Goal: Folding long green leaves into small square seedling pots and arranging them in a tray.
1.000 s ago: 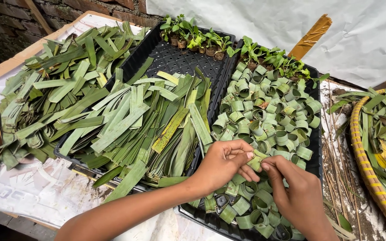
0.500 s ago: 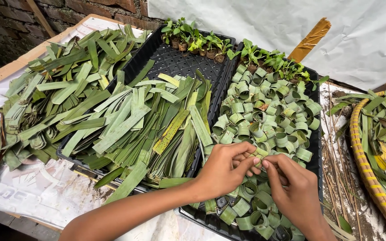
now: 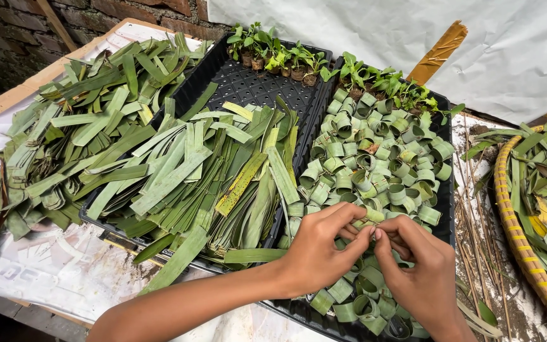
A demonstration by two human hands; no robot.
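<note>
Left hand (image 3: 316, 250) and right hand (image 3: 420, 266) both pinched one curled green leaf ring (image 3: 371, 217) — over the black plastic tray's (image 3: 446, 190) near edge, fingertips closer together than before.

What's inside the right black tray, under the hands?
The right black tray holds rolled green leaf rings packed across it, with small seedlings along its far edge. The left hand and right hand cover the rings beneath them; the tray floor is hidden.
</note>
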